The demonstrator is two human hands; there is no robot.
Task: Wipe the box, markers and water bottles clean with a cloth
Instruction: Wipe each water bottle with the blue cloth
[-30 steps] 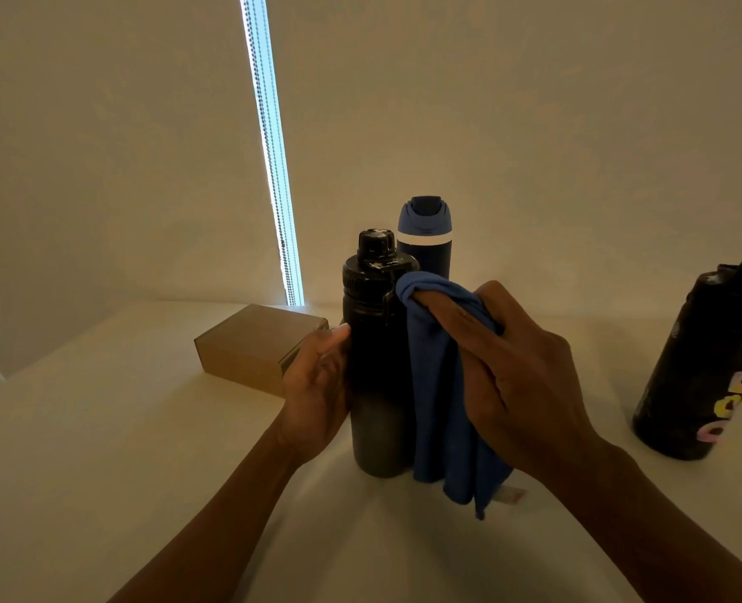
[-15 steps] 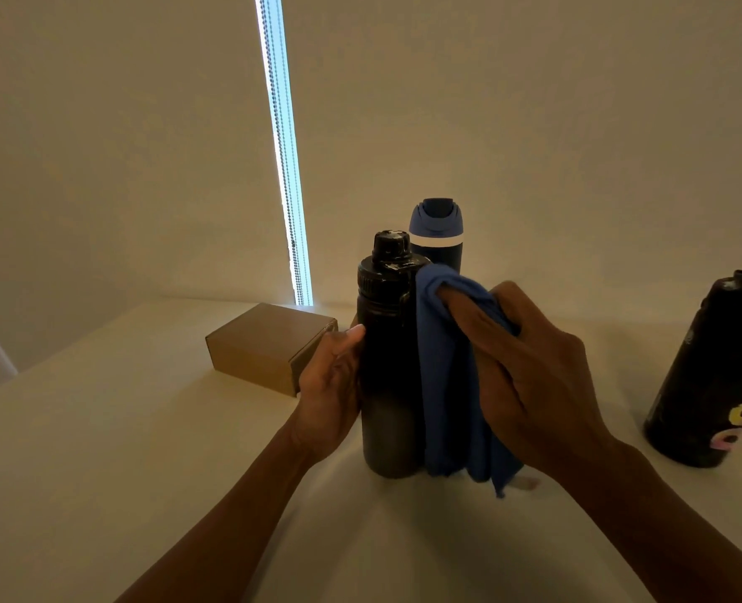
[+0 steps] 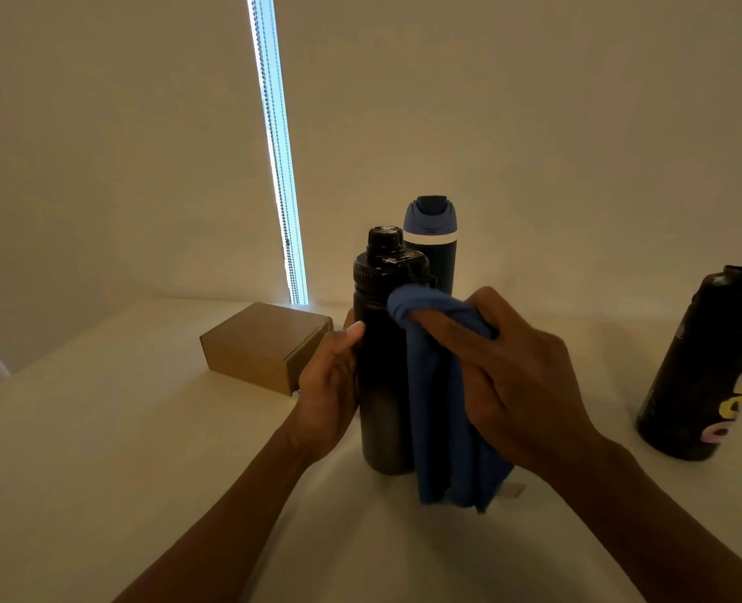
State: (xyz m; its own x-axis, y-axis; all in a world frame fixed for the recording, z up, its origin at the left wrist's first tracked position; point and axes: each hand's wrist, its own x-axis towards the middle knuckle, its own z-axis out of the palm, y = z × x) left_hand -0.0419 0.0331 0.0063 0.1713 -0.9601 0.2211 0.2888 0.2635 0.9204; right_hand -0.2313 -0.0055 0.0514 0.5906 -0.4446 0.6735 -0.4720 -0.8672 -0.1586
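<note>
Sliding upward since a second ago, the blue cloth point(image 3: 441, 411) is now pressing against the shoulder of the black bottle point(image 3: 382, 372), just under its screw cap, where earlier it was bunched a little lower on the side. That bottle is standing upright on the pale table point(image 3: 99, 463), near the middle of the view. A person's right hand point(image 3: 517, 385) is gripping the cloth closed in its fingers, the loose end hanging down to the tabletop. Their left hand point(image 3: 330, 385) is wrapping the bottle's left side, thumb up, steadying it. Directly behind is standing a blue-lidded bottle point(image 3: 431, 241), upright and partly hidden. A cardboard box point(image 3: 260, 350) is lying closed to the left, just beside the left hand. Well apart at the right edge, a dark bottle with coloured lettering point(image 3: 708, 367) is standing, cut off by the frame.
</note>
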